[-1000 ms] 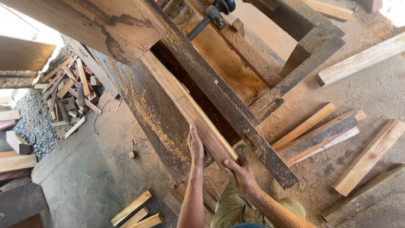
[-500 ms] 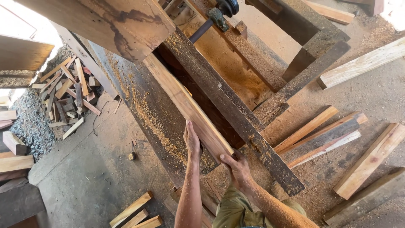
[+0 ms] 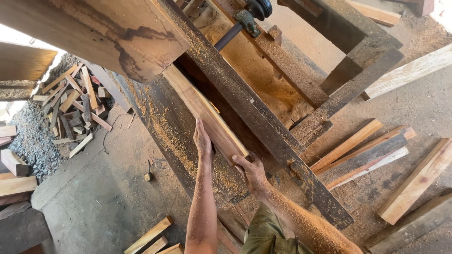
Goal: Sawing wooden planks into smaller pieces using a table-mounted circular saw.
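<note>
Here the plank (image 3: 207, 113) lies lengthwise on the sawdust-strewn counter (image 3: 165, 136), its far end running under a large dark slab (image 3: 108, 33) at the top. The left hand (image 3: 202, 141) lies flat along the plank's left edge, fingers (image 3: 199, 128) stretched out and pressed against the wood, not curled round it. The right hand (image 3: 252, 170) cups the plank's near end, fingers (image 3: 239, 160) bent against the cut face and thumb side toward the corner. Just right of the plank runs a long dark rail (image 3: 263, 117), close alongside, with a shadowed gap between them; beyond it a sawdust-filled trough (image 3: 263, 80) and a shaft (image 3: 230, 35) with a pulley (image 3: 260, 6). Room on the plank's right is tight. Left of the counter the concrete floor (image 3: 94, 202) lies open, with a small block (image 3: 148, 177) on it and a scrap pile (image 3: 70, 108) well off. Offcuts (image 3: 150, 235) lie near the left forearm. On the right, several boards (image 3: 362, 150) lie on the sawdusty ground, well apart from both hands
</note>
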